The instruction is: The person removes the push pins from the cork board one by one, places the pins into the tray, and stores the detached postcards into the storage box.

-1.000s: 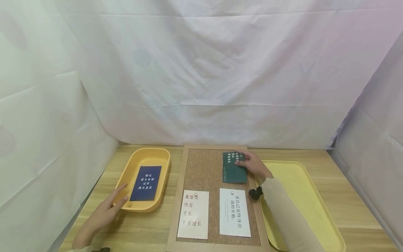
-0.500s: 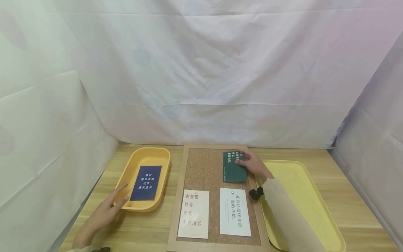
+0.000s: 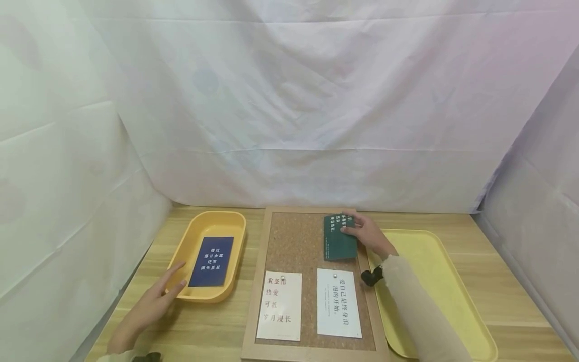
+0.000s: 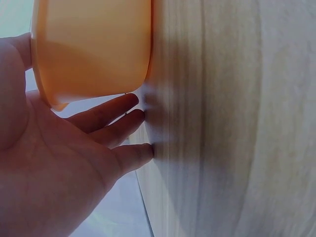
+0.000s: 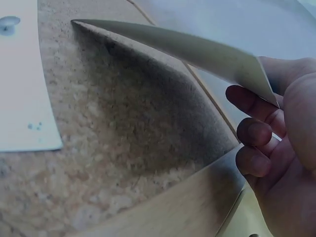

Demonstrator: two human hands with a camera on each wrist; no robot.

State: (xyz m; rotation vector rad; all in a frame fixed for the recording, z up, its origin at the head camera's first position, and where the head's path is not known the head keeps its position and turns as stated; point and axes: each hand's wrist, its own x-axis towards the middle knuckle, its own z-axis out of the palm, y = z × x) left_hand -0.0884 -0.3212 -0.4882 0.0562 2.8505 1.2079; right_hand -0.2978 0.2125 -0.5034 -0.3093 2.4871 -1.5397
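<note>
A dark green card (image 3: 336,244) with white writing stands tilted over the upper right of the cork board (image 3: 291,241). My right hand (image 3: 372,236) pinches its right side between thumb and fingers. In the right wrist view, the card's pale back (image 5: 197,52) shows, slightly bowed. Its far end meets the cork, while the held end is raised. My left hand (image 3: 151,304) rests at the near left corner of a yellow basin (image 3: 203,300), fingers loosely spread. The left wrist view has its lower fingers (image 4: 116,131) beside the basin's outer wall. A dark blue card (image 3: 211,261) lies inside the basin.
Two white cards, one with red writing (image 3: 279,306) and one with grey writing (image 3: 338,304), lie on the board's lower half, each with a pin near its top. A yellow tray (image 3: 434,281) stands right of the board, partly under my right sleeve. White cloth (image 3: 307,100) hangs behind.
My right hand has raised the green card slightly and shifted it a little right. The left hand stays by the basin. The whole view has drifted slightly.
</note>
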